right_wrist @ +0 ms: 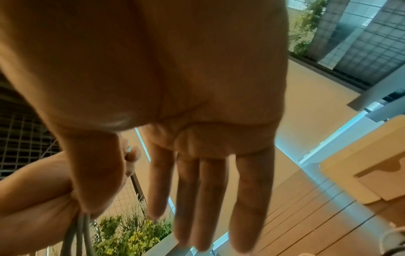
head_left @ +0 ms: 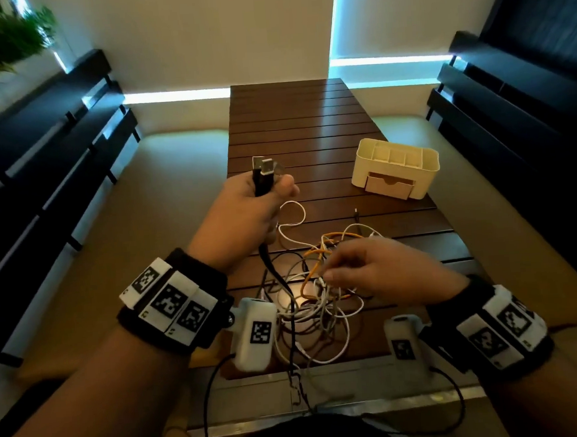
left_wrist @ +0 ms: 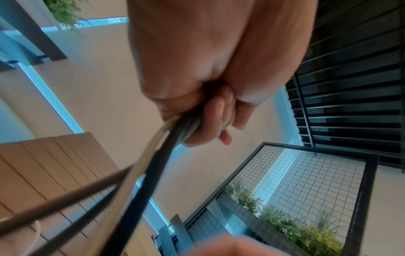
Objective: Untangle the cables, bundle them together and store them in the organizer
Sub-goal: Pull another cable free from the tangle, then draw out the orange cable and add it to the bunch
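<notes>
My left hand is raised above the table and grips a few cable ends, black and grey; their USB plugs stick up out of the fist. In the left wrist view the fingers curl round these cables, which run down towards the table. A tangle of white, black and orange cables lies near the table's front edge. My right hand hovers over the tangle; the right wrist view shows its fingers straight and holding nothing. The cream organizer stands at the right, its drawer facing me.
The slatted brown table runs away from me. A small dark plug lies on it left of the organizer. Dark benches flank both sides, with another bench on the right. A railing and plants show in the left wrist view.
</notes>
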`<state>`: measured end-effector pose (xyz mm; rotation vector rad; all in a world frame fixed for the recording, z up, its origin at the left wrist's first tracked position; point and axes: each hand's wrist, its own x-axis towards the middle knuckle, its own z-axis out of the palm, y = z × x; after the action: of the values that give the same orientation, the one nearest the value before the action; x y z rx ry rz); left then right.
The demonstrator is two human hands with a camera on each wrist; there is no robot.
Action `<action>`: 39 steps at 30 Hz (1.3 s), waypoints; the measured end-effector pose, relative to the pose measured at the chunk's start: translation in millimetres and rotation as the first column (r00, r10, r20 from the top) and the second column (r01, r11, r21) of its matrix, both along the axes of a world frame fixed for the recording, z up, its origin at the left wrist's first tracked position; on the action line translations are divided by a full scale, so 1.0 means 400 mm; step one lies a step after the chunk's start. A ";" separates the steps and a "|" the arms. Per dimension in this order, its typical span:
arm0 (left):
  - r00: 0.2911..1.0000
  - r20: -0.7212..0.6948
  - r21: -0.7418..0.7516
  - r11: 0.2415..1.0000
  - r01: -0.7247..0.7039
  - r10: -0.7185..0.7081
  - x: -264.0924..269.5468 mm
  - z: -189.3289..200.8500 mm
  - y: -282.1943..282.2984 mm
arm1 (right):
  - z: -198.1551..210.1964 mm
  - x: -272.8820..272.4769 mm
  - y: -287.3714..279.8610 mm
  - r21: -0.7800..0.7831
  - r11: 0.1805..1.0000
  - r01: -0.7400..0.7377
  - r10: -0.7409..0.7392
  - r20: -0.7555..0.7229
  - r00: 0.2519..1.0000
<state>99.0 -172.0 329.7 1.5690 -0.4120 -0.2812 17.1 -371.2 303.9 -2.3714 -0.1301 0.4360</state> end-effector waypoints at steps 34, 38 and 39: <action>0.982 -0.179 -0.136 0.987 -0.089 0.064 -0.031 -0.050 -0.062 | -0.420 0.168 -0.125 0.352 0.756 0.552 -0.475 -0.286 0.832; 0.978 -0.186 -0.125 0.985 -0.122 0.098 -0.033 -0.050 -0.068 | -0.390 0.176 -0.136 0.525 0.611 0.592 -0.518 -0.300 0.801; 0.977 -0.185 -0.124 0.984 -0.131 0.106 -0.031 -0.050 -0.069 | -0.375 0.178 -0.138 0.553 0.594 0.585 -0.549 -0.253 0.797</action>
<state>86.6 -199.7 309.8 1.4156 -0.1930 -0.2921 88.5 -426.5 153.9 -1.6177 0.4577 0.1069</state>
